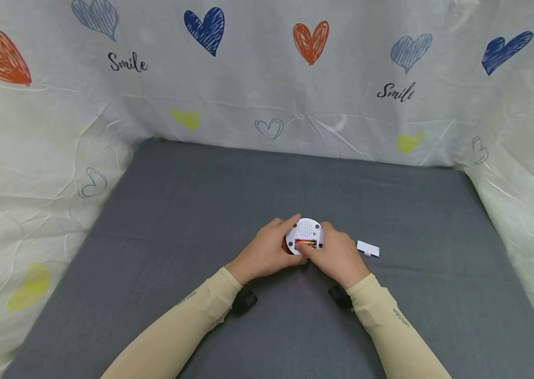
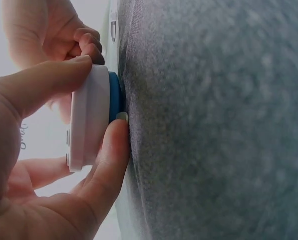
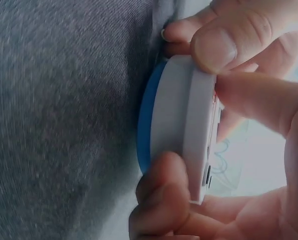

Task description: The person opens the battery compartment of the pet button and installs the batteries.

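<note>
A round white device [image 1: 308,225] with a speaker grille and dark round feet lies face down over the grey cloth. Its battery compartment is uncovered, and batteries [image 1: 310,243] with red and dark wrapping show inside. My left hand [image 1: 265,251] grips the device by its left side, thumb and fingers around the rim. On the other side, my right hand [image 1: 338,254] holds the rim with curled fingers while its thumb presses at the batteries. A blue underside [image 3: 148,120] shows beneath the white body in the right wrist view. Part of the compartment is hidden by the thumb.
A small white battery cover [image 1: 368,248] with a tab lies on the cloth just right of my right hand. Grey cloth [image 1: 229,184] covers the table. White sheeting [image 1: 248,84] printed with hearts hangs behind and at both sides.
</note>
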A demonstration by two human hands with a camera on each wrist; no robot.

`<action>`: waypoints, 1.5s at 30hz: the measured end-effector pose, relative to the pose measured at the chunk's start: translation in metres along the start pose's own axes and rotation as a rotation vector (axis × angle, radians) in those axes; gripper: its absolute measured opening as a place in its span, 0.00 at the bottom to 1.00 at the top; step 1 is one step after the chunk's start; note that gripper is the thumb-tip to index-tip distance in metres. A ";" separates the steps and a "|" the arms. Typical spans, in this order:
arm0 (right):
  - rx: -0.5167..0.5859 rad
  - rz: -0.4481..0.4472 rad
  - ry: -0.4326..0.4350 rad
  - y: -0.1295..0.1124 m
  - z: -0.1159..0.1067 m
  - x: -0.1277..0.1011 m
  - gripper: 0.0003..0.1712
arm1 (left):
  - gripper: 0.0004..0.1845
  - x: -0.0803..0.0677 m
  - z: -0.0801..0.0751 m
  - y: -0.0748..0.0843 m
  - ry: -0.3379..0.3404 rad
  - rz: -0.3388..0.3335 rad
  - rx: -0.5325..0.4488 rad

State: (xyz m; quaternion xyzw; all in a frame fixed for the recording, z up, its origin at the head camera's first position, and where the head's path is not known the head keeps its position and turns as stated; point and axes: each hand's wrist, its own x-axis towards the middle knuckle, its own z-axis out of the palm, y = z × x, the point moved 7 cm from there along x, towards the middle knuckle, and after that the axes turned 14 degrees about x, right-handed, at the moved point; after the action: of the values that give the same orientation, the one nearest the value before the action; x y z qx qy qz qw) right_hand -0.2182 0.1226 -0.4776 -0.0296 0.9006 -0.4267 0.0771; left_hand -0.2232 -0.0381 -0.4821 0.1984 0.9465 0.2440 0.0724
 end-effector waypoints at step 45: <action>-0.365 -0.353 0.178 0.064 -0.088 -0.035 0.08 | 0.54 0.008 0.006 -0.004 -0.028 -0.071 -0.017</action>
State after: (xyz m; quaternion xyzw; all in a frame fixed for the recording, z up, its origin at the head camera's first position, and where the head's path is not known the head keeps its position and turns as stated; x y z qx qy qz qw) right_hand -0.1969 0.2352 -0.4682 -0.1622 0.9468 -0.2648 -0.0845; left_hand -0.2308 -0.0351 -0.4899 0.1673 0.9498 0.2464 0.0962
